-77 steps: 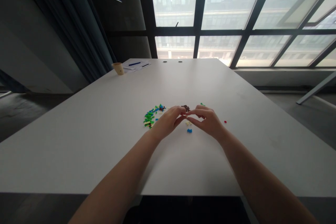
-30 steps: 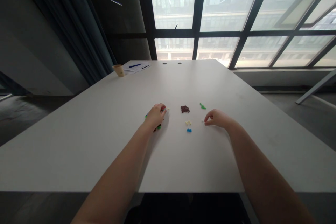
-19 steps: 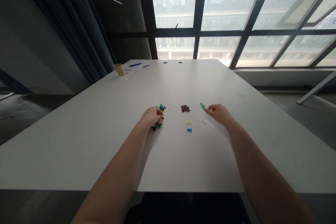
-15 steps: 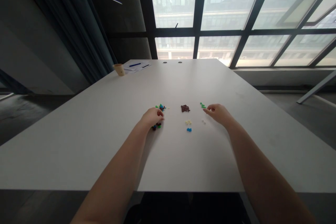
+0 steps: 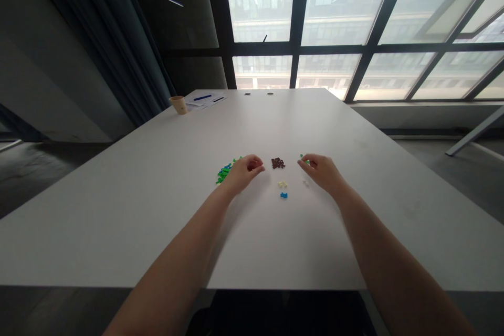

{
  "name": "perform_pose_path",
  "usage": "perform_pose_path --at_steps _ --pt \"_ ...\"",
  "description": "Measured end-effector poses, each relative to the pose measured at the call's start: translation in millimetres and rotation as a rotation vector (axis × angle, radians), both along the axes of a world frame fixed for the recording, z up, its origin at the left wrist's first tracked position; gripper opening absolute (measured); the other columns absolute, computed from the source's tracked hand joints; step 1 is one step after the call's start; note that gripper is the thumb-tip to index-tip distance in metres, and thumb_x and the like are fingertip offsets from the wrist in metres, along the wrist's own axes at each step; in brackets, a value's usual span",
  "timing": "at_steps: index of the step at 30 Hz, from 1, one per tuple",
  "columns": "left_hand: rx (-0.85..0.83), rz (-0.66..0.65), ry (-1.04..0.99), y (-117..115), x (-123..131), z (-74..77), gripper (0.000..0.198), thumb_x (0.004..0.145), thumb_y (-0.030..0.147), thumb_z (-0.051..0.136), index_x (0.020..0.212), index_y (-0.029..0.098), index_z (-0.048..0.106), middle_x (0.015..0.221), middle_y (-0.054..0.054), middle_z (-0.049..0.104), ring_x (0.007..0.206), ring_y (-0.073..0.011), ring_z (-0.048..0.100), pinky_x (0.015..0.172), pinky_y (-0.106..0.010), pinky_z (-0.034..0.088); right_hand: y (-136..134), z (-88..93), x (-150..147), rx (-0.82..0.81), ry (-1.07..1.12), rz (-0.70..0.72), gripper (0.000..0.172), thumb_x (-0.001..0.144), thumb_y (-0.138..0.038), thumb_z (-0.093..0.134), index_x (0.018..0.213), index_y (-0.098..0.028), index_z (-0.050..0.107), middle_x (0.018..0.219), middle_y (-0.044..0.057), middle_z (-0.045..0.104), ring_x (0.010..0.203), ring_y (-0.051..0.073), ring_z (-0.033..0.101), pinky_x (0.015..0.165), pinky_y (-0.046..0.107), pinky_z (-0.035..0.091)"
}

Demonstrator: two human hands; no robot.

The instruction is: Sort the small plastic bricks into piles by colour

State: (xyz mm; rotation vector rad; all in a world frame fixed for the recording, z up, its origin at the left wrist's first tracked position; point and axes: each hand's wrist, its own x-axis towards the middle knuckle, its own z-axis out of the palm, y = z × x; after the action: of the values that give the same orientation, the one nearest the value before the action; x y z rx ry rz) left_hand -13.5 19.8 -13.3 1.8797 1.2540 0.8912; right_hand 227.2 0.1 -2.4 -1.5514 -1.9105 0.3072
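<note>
My left hand (image 5: 246, 170) hangs over the white table (image 5: 315, 231), its fingers curled and pointing right. It is just right of a heap of small green and blue plastic bricks (image 5: 224, 172). My right hand (image 5: 319, 171) is curled too, its fingertips over a few green bricks (image 5: 305, 159). A dark brown brick pile (image 5: 277, 163) lies between my hands. Below it are cream bricks (image 5: 282, 184) and a blue brick group (image 5: 284, 195). Pale bricks (image 5: 306, 182) sit just under my right fingers. Whether either hand holds a tiny piece is hidden.
At the table's far left corner stand a tan paper cup (image 5: 178, 104) and papers (image 5: 205, 98) with a blue pen (image 5: 202, 97). Large dark-framed windows (image 5: 326, 10) fill the back, and a dark curtain (image 5: 90, 37) hangs at the left.
My left hand has moved right, off the green and blue heap, uncovering it. My right hand has shifted slightly left, toward the green bricks.
</note>
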Motion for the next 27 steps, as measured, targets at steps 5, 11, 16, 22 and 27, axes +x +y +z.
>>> perform_pose_path --at_steps 5,11,16,22,27 --pt "-0.081 -0.109 -0.431 -12.8 24.8 1.5 0.021 0.064 0.031 0.067 0.074 0.015 0.058 0.073 -0.004 0.067 0.071 -0.0147 0.062 0.070 -0.030 0.049 -15.5 6.2 -27.8 0.173 0.178 0.314 0.021 0.077 -0.035 0.056 0.086 -0.019 0.066 0.059 -0.003 0.046 0.053 0.009 0.037 0.054 0.022 0.033" --pt "-0.035 -0.135 -0.463 -16.4 27.4 2.6 0.016 0.064 0.027 0.068 0.068 0.015 0.059 0.070 -0.002 0.067 0.068 -0.0142 0.062 0.068 -0.029 0.050 -18.2 3.1 -36.4 0.225 0.284 0.408 0.016 0.076 -0.029 0.061 0.088 -0.019 0.067 0.065 -0.001 0.050 0.056 0.009 0.040 0.055 0.022 0.035" --pt "0.006 -0.123 -0.446 -18.4 27.3 5.0 0.013 0.064 0.026 0.067 0.068 0.015 0.062 0.069 -0.002 0.067 0.068 -0.0145 0.062 0.067 -0.029 0.050 -19.2 4.1 -37.3 0.233 0.331 0.390 0.013 0.077 -0.028 0.060 0.079 -0.019 0.068 0.063 -0.001 0.051 0.055 0.009 0.041 0.054 0.022 0.035" --pt "0.018 -0.134 -0.442 -20.0 28.2 8.0 0.010 0.067 0.024 0.065 0.069 0.015 0.063 0.071 -0.003 0.067 0.069 -0.0130 0.061 0.069 -0.026 0.049 -20.6 6.9 -38.0 0.236 0.335 0.377 0.011 0.078 -0.025 0.058 0.078 -0.018 0.068 0.062 -0.001 0.051 0.055 0.008 0.040 0.054 0.022 0.035" --pt "0.011 -0.140 -0.450 -20.1 28.2 7.3 0.011 0.068 0.025 0.065 0.070 0.015 0.063 0.071 -0.003 0.066 0.069 -0.0123 0.060 0.069 -0.025 0.048 -19.9 6.6 -38.0 0.236 0.331 0.378 0.011 0.078 -0.025 0.058 0.080 -0.019 0.068 0.061 -0.002 0.049 0.055 0.008 0.039 0.054 0.022 0.034"
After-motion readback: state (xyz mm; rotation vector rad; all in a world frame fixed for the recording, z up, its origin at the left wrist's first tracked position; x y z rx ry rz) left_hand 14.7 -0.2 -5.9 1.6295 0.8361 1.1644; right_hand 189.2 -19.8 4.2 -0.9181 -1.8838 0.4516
